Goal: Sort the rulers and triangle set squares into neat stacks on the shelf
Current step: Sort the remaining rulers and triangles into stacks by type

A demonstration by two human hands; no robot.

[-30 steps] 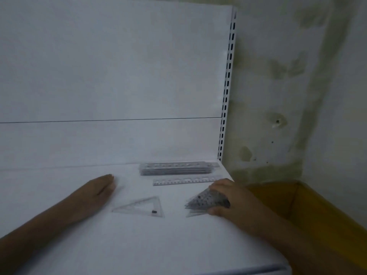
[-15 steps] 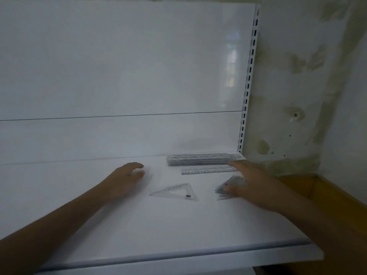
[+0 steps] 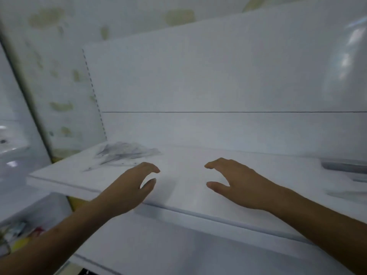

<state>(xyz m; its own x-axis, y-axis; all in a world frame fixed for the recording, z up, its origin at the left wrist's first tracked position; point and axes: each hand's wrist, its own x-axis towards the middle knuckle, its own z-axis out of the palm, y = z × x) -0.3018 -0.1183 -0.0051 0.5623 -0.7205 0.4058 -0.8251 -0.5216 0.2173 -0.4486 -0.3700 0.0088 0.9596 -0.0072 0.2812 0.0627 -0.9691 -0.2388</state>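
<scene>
A loose, blurred pile of clear rulers and set squares (image 3: 123,153) lies at the back left of the white shelf (image 3: 188,197). My left hand (image 3: 129,187) hovers over the shelf just right of that pile, fingers loosely curved, holding nothing. My right hand (image 3: 238,183) hovers over the middle of the shelf, also empty with relaxed fingers. At the far right edge a stack of rulers (image 3: 345,165) shows as a grey band, and a clear set square (image 3: 349,194) lies in front of it.
The shelf's white back panel (image 3: 218,86) rises behind, with a slotted upright (image 3: 93,94) at its left end. A stained wall stands left of it. Below the shelf at the bottom left are blurred coloured items (image 3: 19,235).
The camera has swung left, so the sorted stacks sit at the far right. My right hand has let go of the set squares. Both hands have moved left and hover empty.
</scene>
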